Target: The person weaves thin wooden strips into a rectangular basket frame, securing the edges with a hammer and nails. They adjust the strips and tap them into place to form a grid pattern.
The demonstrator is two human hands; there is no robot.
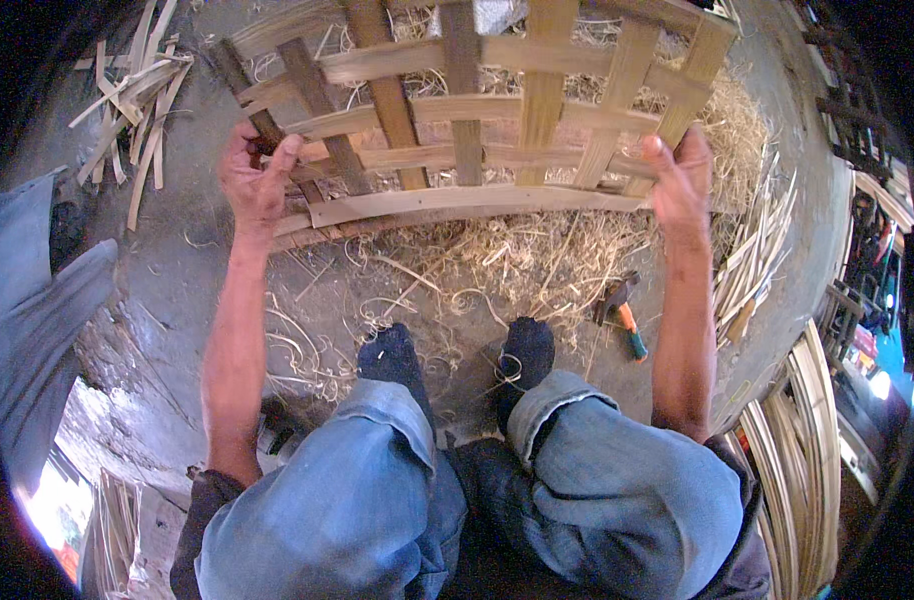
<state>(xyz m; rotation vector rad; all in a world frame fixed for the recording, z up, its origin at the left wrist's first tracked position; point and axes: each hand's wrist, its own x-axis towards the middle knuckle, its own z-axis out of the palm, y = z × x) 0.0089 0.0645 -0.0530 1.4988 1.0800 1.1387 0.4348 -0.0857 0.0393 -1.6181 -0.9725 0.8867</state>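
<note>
1. Knees in blue jeans (377, 500), nearest the viewer; dark-socked feet (457, 355) rest on a shaving-strewn floor (177, 290).
2. Hammer (622, 312), lying right of the feet.
3. Left hand (257, 180) pinching the woven bamboo lattice (467, 120) at its left edge.
4. Right hand (680, 180) gripping the right edge; the lattice is held farther out, above straw (517, 255).
5. Loose bamboo strips (137, 100), far left.

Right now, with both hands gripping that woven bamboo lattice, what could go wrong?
1. The left hand and right hand are bare on the bamboo lattice; its raw strip edges could cut or splinter the fingers.
2. Loose shavings lie thick around the socked feet; a slip seems possible.
3. The hammer lies half hidden in that litter, easy to step on.
</note>
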